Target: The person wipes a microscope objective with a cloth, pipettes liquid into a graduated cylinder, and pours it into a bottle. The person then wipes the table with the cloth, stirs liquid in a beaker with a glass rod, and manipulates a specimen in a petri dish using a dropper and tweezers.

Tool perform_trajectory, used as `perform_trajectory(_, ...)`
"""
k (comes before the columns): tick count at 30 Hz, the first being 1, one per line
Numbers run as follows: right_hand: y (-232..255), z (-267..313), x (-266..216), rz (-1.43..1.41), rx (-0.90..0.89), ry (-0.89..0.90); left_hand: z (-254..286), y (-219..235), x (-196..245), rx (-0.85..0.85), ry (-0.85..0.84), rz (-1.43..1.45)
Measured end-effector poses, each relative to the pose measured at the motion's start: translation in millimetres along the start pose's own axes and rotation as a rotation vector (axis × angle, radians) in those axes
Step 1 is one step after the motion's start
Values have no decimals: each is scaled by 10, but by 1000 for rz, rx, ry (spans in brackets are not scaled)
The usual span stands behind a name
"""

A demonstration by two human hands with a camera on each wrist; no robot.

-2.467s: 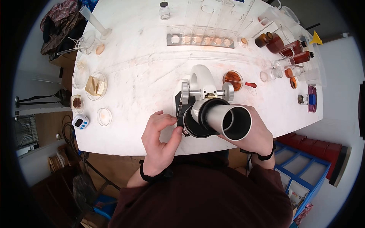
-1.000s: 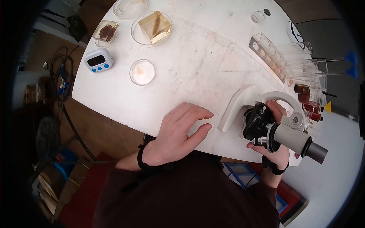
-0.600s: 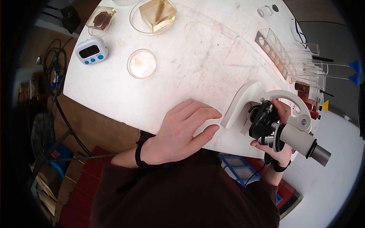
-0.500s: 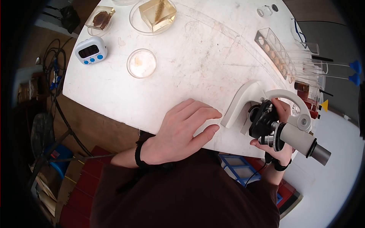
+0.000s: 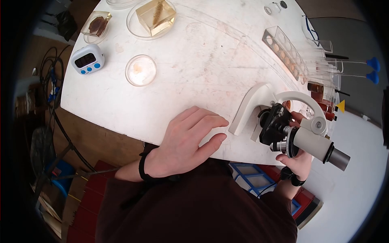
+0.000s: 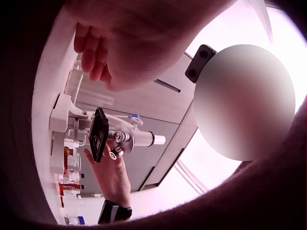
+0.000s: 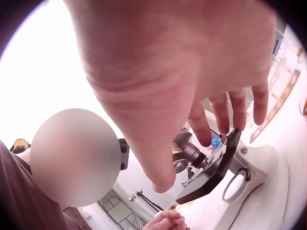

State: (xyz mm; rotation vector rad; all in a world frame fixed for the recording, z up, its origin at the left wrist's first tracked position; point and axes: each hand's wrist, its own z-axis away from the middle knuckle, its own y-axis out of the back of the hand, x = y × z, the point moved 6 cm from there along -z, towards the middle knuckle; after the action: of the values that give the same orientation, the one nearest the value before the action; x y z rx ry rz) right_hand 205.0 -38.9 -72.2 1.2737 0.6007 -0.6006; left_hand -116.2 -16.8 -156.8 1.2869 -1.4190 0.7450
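A white and black microscope (image 5: 312, 141) stands near the table's (image 5: 182, 97) front edge, its tube tilted. My left hand (image 5: 188, 139) is over the edge beside the microscope's base, fingers loosely bent, holding nothing; whether it touches the table cannot be told. It shows at the top of the left wrist view (image 6: 139, 43). My right hand (image 5: 299, 162) is at the far side of the black stage (image 5: 271, 125), partly hidden by the tube. In the right wrist view the hand (image 7: 177, 72) has its fingers extended by the stage (image 7: 211, 177), thumb apart; contact is unclear.
A shallow dish (image 5: 140, 70), a timer (image 5: 87, 59) and two resin blocks (image 5: 156, 17) (image 5: 98, 26) lie at the left. A tube rack (image 5: 281, 52), a small jar (image 5: 272, 8) and brown bottles (image 5: 315, 87) are beyond the microscope.
My left hand has left the stage, which it was touching in the oldest frame. My right thumb has moved lower, away from the objectives. The head view has turned and shifted.
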Motion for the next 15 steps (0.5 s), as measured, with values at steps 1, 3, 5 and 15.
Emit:
perform_trajectory(1, -16, 24, -13, -1, 2, -1, -2, 1, 0, -1, -3, -4)
perform_trajectory(3, -9, 61, -50, -89, 46, 7, 4, 1, -1, 1, -2, -7)
perform_trajectory(5, 4, 166, -49, -116, 56, -71, 9, 2, 5, 1, -1, -7)
perform_trajectory(15, 382, 283, 372, -531, 359, 177, -10, -24, 11, -3, 7, -16)
